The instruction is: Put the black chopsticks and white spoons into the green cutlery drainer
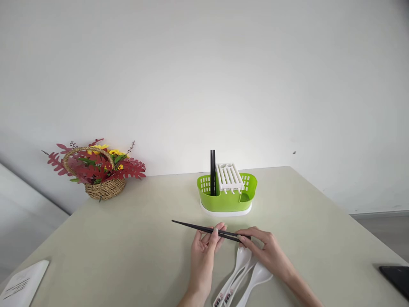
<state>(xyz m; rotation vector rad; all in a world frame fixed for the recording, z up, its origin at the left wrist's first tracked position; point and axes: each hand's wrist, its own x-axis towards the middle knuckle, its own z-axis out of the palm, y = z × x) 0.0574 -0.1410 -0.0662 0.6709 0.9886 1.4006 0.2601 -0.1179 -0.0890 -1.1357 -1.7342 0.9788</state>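
A pair of black chopsticks [188,224] lies slantwise across both hands, thin tips pointing left. My left hand [204,251] pinches them near the middle, thumb on top and fingers beneath. At the thick ends, my right hand [263,246] grips them between thumb and fingers. Below the right hand rest white spoons [242,261] on the table, their bowls partly covered by it. Just beyond the hands stands a green utensil holder [228,204] on a white base, with a white slotted rack [230,177] on top. More black chopsticks [212,172] stand upright in its left compartment.
A wicker basket [107,189] of red and yellow artificial flowers sits at the back left by the wall. A white object with dark print [25,283] lies at the front left. A flat black object [396,277] is at the right edge of the table [128,247].
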